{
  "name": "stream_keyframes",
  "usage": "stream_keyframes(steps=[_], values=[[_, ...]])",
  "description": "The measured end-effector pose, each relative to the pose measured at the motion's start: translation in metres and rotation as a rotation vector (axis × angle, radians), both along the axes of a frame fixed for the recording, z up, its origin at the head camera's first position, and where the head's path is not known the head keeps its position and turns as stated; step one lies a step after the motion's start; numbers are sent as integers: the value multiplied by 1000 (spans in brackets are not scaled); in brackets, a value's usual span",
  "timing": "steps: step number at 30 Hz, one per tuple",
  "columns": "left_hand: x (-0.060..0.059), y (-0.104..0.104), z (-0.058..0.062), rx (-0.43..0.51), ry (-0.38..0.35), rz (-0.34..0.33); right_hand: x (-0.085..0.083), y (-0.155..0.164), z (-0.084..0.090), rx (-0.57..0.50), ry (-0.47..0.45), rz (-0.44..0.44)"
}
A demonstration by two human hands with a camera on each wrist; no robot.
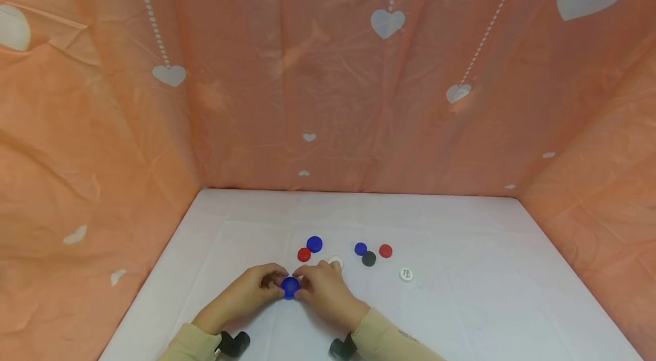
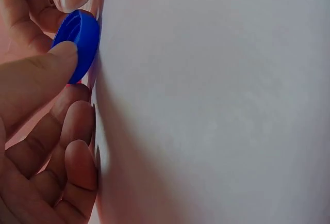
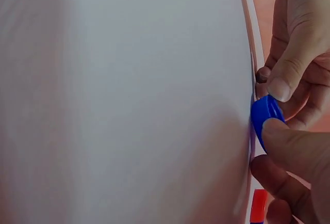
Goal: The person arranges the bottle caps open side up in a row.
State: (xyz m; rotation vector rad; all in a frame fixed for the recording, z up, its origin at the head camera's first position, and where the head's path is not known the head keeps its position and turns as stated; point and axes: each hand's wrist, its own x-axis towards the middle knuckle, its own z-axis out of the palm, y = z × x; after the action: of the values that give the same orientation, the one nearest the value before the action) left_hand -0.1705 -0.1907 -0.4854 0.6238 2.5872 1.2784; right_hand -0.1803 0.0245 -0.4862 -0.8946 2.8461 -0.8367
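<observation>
Both hands (image 1: pixel 292 292) round ridged blue plastic cap (image 1: pixel 289 287)

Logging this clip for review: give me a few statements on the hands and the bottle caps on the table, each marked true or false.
1. Both hands hold one blue cap between them. True: the left hand and the right hand pinch it from either side.
2. The held cap is red. False: it is blue; a red cap lies loose behind the hands.
3. A black cap lies on the white table. True.
4. The white cap with dark marks sits left of the hands. False: it lies to their right.
5. The loose caps are stacked in one tower. False: they lie singly on the table.
</observation>
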Motion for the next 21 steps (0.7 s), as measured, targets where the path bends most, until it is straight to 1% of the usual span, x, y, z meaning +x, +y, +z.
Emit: stream_keyframes(steps=[2,10,16,19,21], values=[[0,-1,0,-2,-9,-8,1,0,1,0,-3,5],[3,-7,4,-59,-25,-38,3,1,2,34,12,31],[1,-7,2,-60,35,-65,3,1,0,46,32,41],[0,-7,2,-52,45,-72,1,2,-2,38,14,41],[0,-7,2,-50,21,-67,-1,6,0,9,-34,33]])
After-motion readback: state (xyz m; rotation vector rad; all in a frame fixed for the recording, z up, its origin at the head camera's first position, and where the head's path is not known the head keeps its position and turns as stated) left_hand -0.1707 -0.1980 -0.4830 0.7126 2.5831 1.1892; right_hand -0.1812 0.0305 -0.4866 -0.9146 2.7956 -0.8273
